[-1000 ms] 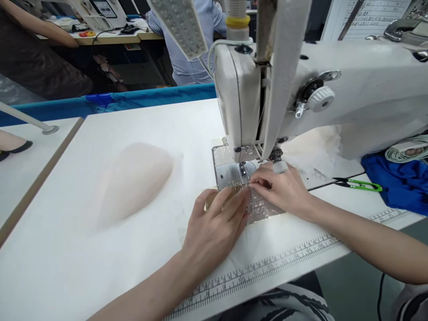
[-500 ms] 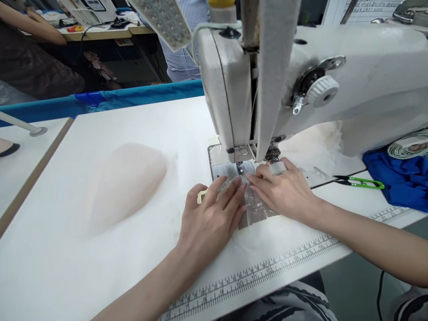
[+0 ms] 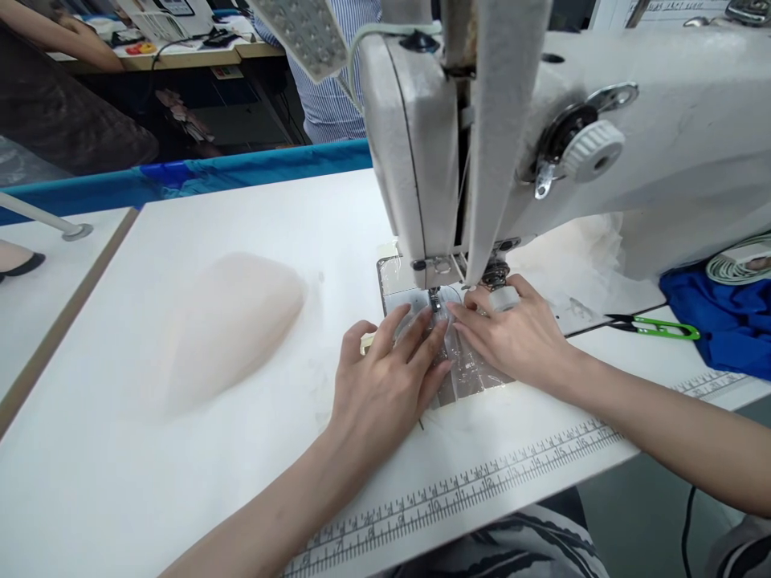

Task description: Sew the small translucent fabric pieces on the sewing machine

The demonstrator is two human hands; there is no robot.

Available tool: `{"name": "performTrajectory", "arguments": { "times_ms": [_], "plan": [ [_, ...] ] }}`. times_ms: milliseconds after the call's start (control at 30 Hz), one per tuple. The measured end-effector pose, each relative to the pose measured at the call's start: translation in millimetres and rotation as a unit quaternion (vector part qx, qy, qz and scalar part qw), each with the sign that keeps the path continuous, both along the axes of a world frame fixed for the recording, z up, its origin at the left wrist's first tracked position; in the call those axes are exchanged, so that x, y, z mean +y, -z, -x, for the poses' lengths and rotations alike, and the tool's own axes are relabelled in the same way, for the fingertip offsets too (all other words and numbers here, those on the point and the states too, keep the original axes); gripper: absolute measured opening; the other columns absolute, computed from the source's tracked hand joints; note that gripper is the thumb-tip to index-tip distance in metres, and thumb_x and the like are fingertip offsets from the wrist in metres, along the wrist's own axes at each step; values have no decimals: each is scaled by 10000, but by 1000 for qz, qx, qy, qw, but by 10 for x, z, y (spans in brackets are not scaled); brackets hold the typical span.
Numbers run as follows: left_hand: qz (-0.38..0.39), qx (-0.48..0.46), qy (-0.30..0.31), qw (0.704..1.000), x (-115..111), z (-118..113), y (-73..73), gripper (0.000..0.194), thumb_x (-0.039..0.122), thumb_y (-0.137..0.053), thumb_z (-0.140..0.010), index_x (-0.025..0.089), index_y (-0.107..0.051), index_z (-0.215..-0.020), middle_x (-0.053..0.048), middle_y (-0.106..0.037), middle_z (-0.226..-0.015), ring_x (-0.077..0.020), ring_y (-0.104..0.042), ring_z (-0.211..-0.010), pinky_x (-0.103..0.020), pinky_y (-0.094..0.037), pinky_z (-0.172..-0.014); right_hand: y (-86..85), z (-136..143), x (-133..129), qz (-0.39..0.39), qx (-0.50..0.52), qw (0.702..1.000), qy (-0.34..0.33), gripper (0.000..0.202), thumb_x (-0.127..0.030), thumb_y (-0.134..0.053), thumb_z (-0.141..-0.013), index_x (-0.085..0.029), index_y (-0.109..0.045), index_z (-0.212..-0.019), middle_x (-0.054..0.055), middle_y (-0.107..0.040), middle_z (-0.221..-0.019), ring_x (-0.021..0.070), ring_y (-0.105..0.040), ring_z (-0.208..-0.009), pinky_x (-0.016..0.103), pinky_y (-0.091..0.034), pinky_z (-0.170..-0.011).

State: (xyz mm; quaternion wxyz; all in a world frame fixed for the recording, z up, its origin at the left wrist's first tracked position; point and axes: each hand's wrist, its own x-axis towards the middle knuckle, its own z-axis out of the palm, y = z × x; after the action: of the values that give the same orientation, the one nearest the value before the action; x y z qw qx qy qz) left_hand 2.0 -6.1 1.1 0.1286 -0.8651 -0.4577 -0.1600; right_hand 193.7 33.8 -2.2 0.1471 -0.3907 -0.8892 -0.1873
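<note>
My left hand (image 3: 389, 373) lies with its fingers spread on a strip of thin, see-through fabric (image 3: 449, 389) in front of the sewing machine's presser foot (image 3: 434, 300). From the other side, my right hand (image 3: 518, 333) rests its stretched fingers on the same sheer fabric, just right of the foot. A small white block (image 3: 503, 299) sits against its bent knuckles. The fingertips of both hands come close to the needle without visibly touching it. Beneath them is the metal bed plate (image 3: 391, 277), partly covered by clear film. The fabric's edges under my fingers are hard to make out.
The sewing machine head (image 3: 415, 144) stands over the white table (image 3: 241, 474). A pale sheer piece (image 3: 241, 329) lies at left, with more sheer fabric (image 3: 572, 265) under the machine arm. Green thread snips (image 3: 659, 327) and blue cloth (image 3: 723, 321) are at right. People stand beyond.
The whole view has shifted slightly, so most things appear a little further right. Both hands keep nearly the same pose on the sheer fabric by the presser foot.
</note>
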Motion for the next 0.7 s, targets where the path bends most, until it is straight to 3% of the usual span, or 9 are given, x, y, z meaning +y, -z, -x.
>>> {"name": "performTrajectory", "arguments": {
  "times_ms": [700],
  "plan": [
    [43,-25,-11,999,8,8,-5,356,341,-458,-941,238,-548,-1269,-56,-587,-1288,-292,-483,-1233,-483,-324,-897,-35,-11,2,27,0,1000,14,281,-219,-444,-941,-179,-671,-1102,86,-663,-980,212,-522,-833,369,-313,-767]
  ]
}}
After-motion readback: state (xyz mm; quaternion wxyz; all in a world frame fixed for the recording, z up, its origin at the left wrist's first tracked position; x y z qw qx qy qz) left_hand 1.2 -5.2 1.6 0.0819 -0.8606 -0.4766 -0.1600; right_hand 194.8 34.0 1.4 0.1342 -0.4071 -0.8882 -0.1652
